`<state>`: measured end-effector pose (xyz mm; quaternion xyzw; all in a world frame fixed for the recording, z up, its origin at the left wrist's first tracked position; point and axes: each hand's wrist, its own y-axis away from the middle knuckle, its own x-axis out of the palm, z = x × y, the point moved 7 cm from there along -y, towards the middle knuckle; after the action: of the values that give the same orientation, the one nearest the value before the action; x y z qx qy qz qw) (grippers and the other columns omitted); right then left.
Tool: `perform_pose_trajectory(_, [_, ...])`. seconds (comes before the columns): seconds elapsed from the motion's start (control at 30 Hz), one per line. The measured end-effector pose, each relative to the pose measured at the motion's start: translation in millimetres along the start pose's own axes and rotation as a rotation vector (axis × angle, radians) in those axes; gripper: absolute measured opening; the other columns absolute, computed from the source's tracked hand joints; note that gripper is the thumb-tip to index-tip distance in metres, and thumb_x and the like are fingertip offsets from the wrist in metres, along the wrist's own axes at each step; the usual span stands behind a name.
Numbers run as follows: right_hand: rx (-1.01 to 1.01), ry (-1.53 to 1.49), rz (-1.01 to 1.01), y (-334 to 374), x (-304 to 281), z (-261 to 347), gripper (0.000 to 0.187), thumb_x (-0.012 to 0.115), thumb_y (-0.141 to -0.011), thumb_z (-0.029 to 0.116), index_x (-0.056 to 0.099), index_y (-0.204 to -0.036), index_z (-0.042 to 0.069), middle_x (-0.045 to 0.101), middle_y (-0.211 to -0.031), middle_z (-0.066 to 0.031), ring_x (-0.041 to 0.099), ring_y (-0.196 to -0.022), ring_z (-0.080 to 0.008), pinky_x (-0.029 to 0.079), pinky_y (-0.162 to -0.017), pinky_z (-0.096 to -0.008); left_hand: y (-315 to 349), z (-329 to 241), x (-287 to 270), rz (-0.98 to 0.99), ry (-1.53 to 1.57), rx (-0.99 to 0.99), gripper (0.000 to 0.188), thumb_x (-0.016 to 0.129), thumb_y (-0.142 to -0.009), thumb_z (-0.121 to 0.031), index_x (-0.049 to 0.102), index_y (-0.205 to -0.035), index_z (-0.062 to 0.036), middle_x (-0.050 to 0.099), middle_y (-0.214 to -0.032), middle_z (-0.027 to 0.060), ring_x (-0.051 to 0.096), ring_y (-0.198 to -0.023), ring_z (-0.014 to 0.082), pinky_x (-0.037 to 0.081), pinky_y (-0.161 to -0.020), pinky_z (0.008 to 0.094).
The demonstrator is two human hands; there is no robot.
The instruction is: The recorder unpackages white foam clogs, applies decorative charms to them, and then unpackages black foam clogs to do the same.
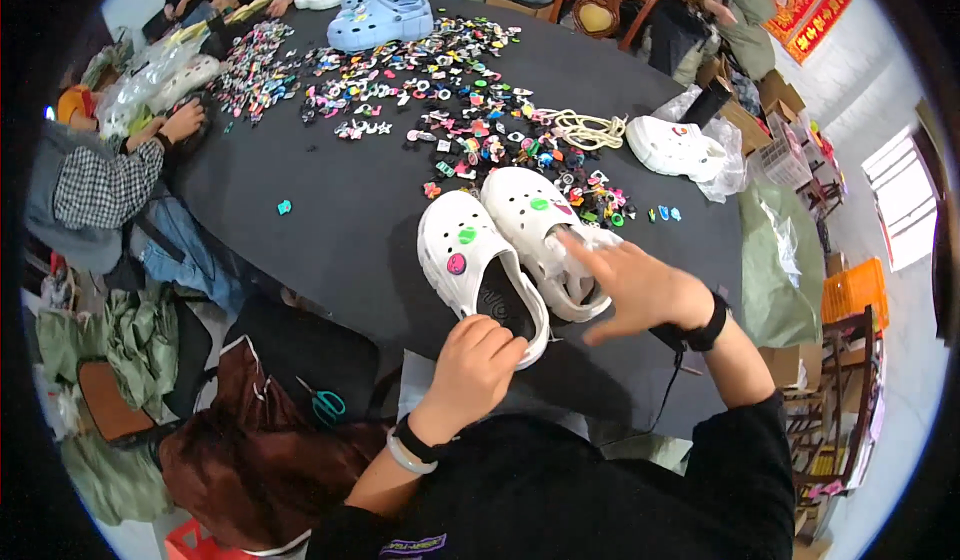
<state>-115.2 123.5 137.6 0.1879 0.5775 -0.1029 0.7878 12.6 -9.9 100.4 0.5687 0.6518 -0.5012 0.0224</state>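
Two white shoes with holes on top sit side by side on the near part of a big dark table (300,290). Their toes point to the far side. The left shoe (440,222) has a green charm (467,236) and a round pink charm (456,263) on it. The right shoe (508,196) has a green charm too, and a pink one beside it.

The person's left hand (474,368) has its fingers curled in close, and they hold the near end of the left shoe by its edge. The right hand (648,285) is over the right shoe. Its thumb and fingers are spread wide. Some crumpled, see-through wrap (572,272) is in that shoe, right by the fingertips. I can't tell if they touch it.

Past the shoes, lots of tiny bright charms (480,110) lie in a big messy heap. To the right of the heap is a loop of pale cord (588,130), and next to it is another white shoe (672,148). Blue shoes (382,15) stand at the far side. On the left, another person's hand (183,120) reaches over the table edge.
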Motion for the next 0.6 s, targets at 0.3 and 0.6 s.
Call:
perform_pose_trajectory(0.3, [-0.106, -0.054, -0.226, -8, 0, 49, 0.096, 0.076, -0.062, 0.006, 0.025, -0.143, 0.0, 0.063, -0.081, -0.0182, 0.061, -0.077, -0.0359, 0.046, -0.071, -0.0431, -4, 23, -54, -0.073, -0.037, -0.031, 0.017, 0.069, -0.073, -0.007, 0.063, -0.089, -0.005, 0.061, -0.081, 0.0063, 0.056, -0.09, 0.0248, 0.041, -0.095, 0.0439])
perform_pose_trajectory(0.6, [-0.042, -0.231, -0.533, -22, 57, 120, 0.088, 0.08, -0.065, 0.011, 0.035, -0.14, 0.0, 0.059, -0.084, -0.0198, 0.056, -0.08, -0.0382, 0.046, -0.073, -0.0433, 38, 58, -85, 0.011, 0.146, -0.209, 0.018, 0.063, -0.08, 0.0, 0.06, -0.098, -0.0018, 0.064, -0.107, 0.0101, 0.052, -0.119, 0.0313, 0.03, -0.109, 0.051])
